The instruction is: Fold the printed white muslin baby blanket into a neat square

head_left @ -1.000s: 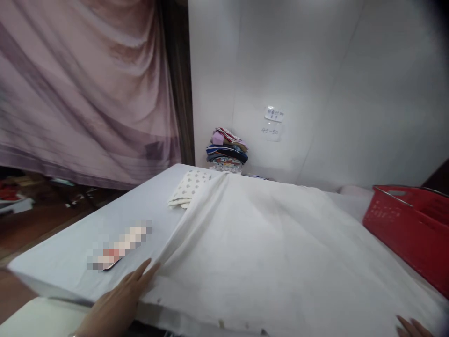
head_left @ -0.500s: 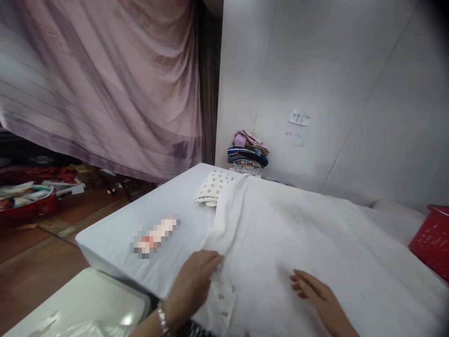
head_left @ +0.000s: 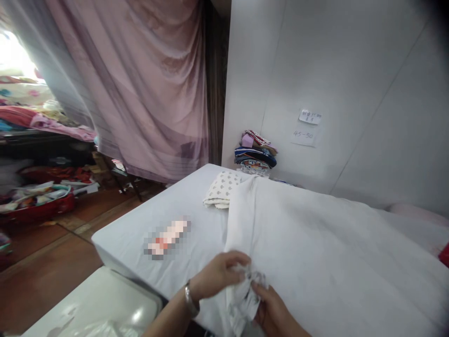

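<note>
My left hand (head_left: 224, 274), with a silver bracelet at the wrist, is closed on a bunched white cloth with grey print (head_left: 242, 306) at the near side of the bed-like surface. From the other side my right hand (head_left: 275, 309) grips the same cloth, its thumb on top. Beneath and beyond both hands spreads a white sheet (head_left: 308, 243) with a raised fold along its left edge. A folded white cloth with grey motifs (head_left: 221, 189) lies farther off, beside that fold. On the pale surface to the left lies a blurred-out, pixelated item (head_left: 168, 238).
A pale stool-like surface (head_left: 119, 295) with clear plastic on it stands at the near left. Folded fabrics are stacked (head_left: 255, 152) against the grey wall. Pink curtain (head_left: 157, 93) hangs at the back left, with a filled red basket (head_left: 52, 203) on the floor.
My right hand has come left from over the sheet and now grips the printed cloth beside my left hand. The cloth is raised and bunched. The view has turned slightly left.
</note>
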`<state>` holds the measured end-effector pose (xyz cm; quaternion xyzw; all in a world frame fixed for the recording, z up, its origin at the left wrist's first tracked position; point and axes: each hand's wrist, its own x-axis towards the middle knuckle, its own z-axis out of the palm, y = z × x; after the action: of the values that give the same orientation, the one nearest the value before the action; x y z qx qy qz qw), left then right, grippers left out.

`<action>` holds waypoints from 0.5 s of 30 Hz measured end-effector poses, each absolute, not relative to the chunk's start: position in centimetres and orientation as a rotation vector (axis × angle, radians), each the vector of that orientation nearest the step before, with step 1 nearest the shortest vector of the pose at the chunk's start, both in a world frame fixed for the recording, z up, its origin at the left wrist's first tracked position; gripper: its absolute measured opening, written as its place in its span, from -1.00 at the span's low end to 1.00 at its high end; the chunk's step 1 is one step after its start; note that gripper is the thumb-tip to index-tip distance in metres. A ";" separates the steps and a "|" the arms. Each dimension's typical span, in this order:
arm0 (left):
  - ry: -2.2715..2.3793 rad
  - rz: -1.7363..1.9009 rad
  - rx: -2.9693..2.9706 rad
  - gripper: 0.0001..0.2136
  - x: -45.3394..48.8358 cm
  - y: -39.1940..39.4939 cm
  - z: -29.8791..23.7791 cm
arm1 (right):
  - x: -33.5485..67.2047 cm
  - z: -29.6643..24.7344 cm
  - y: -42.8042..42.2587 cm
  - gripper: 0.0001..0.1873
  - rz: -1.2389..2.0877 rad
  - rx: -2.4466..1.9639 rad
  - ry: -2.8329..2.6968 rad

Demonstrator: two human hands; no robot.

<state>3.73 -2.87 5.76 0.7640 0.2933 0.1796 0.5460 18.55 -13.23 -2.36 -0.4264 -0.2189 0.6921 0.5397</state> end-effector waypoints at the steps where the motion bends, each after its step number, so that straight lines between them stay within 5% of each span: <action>1: 0.796 0.523 1.752 -0.69 3.5 -1.6 5.6 | 18.7 -2.5 -13.2 -0.53 1.689 -0.977 -0.411; 5: 1.350 0.712 1.546 -0.58 4.4 3.2 4.5 | 19.5 -2.6 -13.4 -0.44 1.860 -0.892 -0.321; 9: 1.265 0.557 1.185 -0.52 7.1 5.8 3.1 | 19.6 -2.1 -13.6 -0.37 1.849 -0.892 -0.497; 15: 1.282 0.555 1.277 -0.72 8.9 8.8 2.7 | 19.2 -2.4 -13.4 -0.32 1.520 -1.042 -0.875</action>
<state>8.87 8.79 2.69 0.5472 0.5496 0.2378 0.5847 19.22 -13.37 -2.37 -0.4350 -0.3657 0.6349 0.5234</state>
